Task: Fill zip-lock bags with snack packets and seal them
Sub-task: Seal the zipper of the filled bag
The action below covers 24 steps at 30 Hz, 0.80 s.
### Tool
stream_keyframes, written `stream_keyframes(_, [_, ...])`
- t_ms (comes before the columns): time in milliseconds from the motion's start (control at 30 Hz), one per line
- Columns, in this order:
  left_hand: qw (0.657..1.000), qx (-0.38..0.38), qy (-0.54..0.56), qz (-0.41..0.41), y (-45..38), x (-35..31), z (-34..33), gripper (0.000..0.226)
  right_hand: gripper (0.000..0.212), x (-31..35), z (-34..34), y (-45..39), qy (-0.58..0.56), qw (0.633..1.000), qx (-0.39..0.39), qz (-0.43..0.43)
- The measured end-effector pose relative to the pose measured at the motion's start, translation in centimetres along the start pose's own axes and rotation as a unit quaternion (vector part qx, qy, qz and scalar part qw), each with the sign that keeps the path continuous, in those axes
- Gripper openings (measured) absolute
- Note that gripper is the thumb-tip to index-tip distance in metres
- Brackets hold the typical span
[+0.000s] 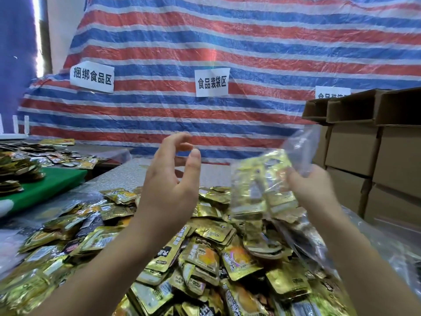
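Hard to read first: my right hand (312, 190) sat mostly behind the zip-lock bag (268, 185), so I saw knuckles and fingertips thru clear plastic only. Bag's top edge at 1 o'clock was blurred, couldn't tell if the zip strip was open or pressed. A 3rd paper sign (332, 93) was cut off by the cardboard boxes (364, 142) at 3 o'clock; both forearms ran out the bottom of frame.

Right hand gripped the bag's right side, fingers curled round the plastic, gold snack packets (262, 179) bunched inside, bag held up off the pile. Left hand (168, 181) was up at 11 o'clock from the bag, apart from it, thumb and fingers loosely curved, a gap between them, holding nothing. Bag was just beside my left thumb, not touching.

Below both hands, loose packets (205, 254) heaped on the table (127, 172), from 6 o'clock to 9 o'clock. Striped tarp (227, 53) behind w/ two readable signs (211, 82).
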<state>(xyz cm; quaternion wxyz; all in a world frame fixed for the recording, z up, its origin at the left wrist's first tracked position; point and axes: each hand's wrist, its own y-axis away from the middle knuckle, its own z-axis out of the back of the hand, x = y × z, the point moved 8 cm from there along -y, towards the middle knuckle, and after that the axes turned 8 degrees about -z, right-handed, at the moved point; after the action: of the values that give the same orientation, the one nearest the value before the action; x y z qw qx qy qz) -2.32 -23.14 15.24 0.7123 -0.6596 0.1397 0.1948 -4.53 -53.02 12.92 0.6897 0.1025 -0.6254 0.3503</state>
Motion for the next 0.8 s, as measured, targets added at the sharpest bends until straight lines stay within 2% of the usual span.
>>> stream_keyframes(100, [1.0, 0.009, -0.007, 0.007, 0.1, 0.0, -0.1, 0.02, 0.042, -1.0, 5.1, -1.9, 0.103, 0.974, -0.2, 0.028])
stream_keyframes(133, [1.0, 0.01, -0.007, 0.009, 0.1, -0.1, -0.1, 0.021, 0.043, -0.3, 5.6, -1.8, 0.153, 0.959, -0.229, 0.065])
stream_keyframes(167, [1.0, 0.011, -0.007, 0.01, 0.2, -0.1, -0.1, 0.023, 0.037, 0.4, 5.4, -1.6, 0.189, 0.949, -0.228, 0.105])
stream_keyframes(200, [1.0, 0.013, -0.007, 0.011, 0.2, -0.2, -0.1, 0.024, 0.029, 0.8, 4.5, -1.4, 0.211, 0.948, -0.196, 0.137])
stream_keyframes(267, [1.0, 0.021, -0.01, 0.016, 0.2, -0.1, -0.3, 0.022, 0.016, 0.6, 1.7, -1.3, 0.243, 0.955, -0.075, 0.156])
stream_keyframes(333, [0.999, 0.038, -0.015, 0.027, 0.3, 0.3, -0.6, 0.015, 0.018, -0.7, -1.6, -0.7, 0.307, 0.938, 0.052, 0.154])
stream_keyframes(500, [0.994, 0.096, -0.037, 0.036, 0.9, 0.7, -1.8, 0.012, 0.056, -4.8, -5.8, 0.0, 0.53, 0.81, 0.168, 0.187])
stream_keyframes(567, [0.992, 0.116, -0.038, 0.036, 1.0, 0.7, -2.2, 0.01, 0.054, -6.4, -6.0, -0.6, 0.588, 0.769, 0.172, 0.185])
stream_keyframes(633, [0.99, 0.132, -0.043, 0.034, 1.1, 0.6, -2.5, 0.011, 0.038, -6.6, -5.2, -1.4, 0.588, 0.776, 0.129, 0.187])
stream_keyframes(733, [0.989, 0.138, -0.045, 0.031, 1.2, 0.5, -2.7, 0.011, 0.021, -6.2, -3.3, -2.6, 0.542, 0.825, 0.041, 0.154])
stream_keyframes(800, [0.989, 0.14, -0.048, 0.026, 1.3, 0.4, -2.7, 0.01, 0.019, -6.3, -1.7, -3.3, 0.52, 0.846, -0.016, 0.12])
